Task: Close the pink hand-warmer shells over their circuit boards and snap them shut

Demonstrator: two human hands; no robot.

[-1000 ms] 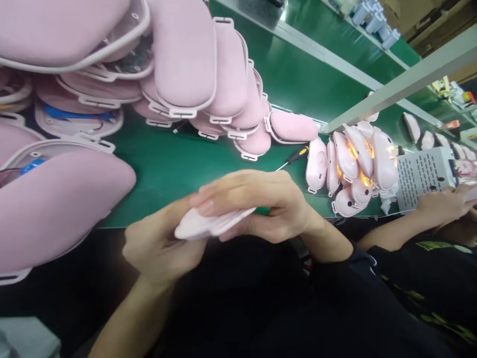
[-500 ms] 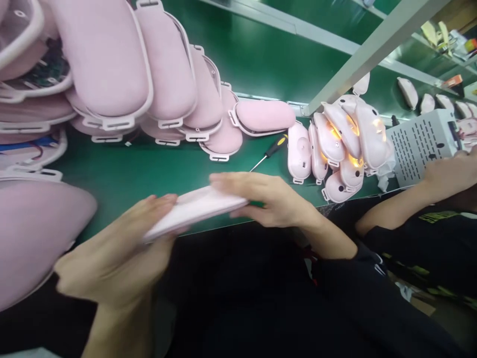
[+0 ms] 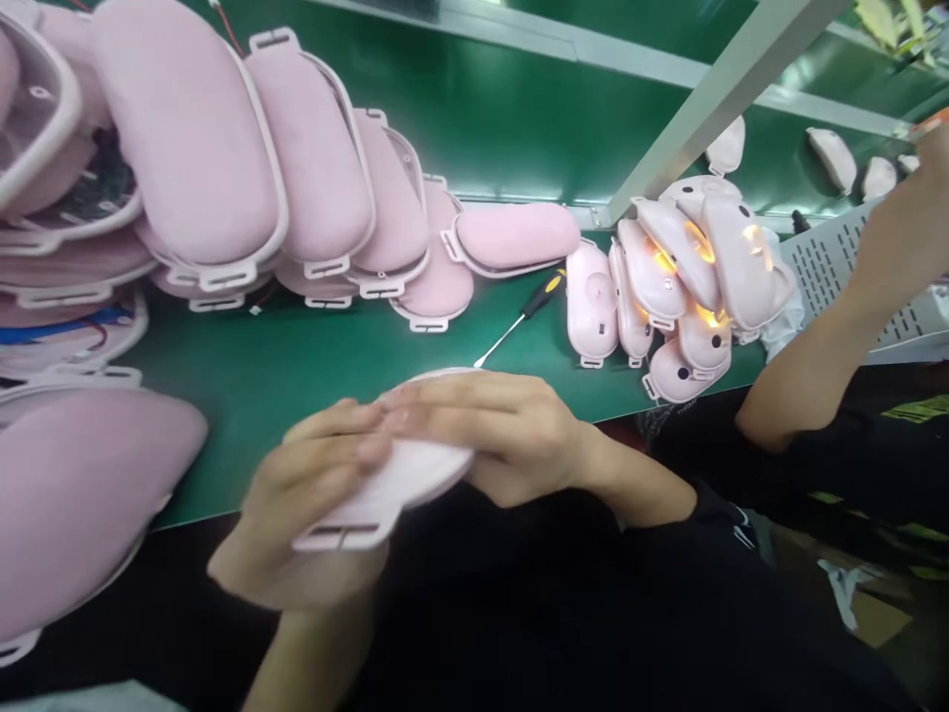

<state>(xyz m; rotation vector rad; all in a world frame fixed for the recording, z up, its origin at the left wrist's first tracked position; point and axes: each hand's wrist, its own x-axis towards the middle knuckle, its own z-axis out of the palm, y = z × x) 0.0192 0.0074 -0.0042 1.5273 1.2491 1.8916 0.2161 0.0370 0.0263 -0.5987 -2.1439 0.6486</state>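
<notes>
Between my two hands is a pale pink plastic shell (image 3: 419, 473) with a slotted strap loop at its near left end. My left hand (image 3: 311, 504) is closed round the left part, fingers over the top. My right hand (image 3: 511, 430) grips the far right edge, its fingertips meeting those of the left over the shell. Fingers cover much of the piece, and motion blurs it slightly. Just beyond the right hand, a screwdriver (image 3: 523, 314) with a black and yellow handle lies on the green bench (image 3: 311, 366).
Stacked pink padded shells (image 3: 189, 138) fill the left side. One padded shell (image 3: 515, 235) lies behind the screwdriver. To the right are piled glossy pink shells (image 3: 667, 287), some glowing orange, and a grey perforated metal box (image 3: 830, 257). A co-worker's arm (image 3: 830, 336) reaches over there.
My hands have drawn closer together and turned the shell, so its slotted loop now faces me. The co-worker's arm at right has risen.
</notes>
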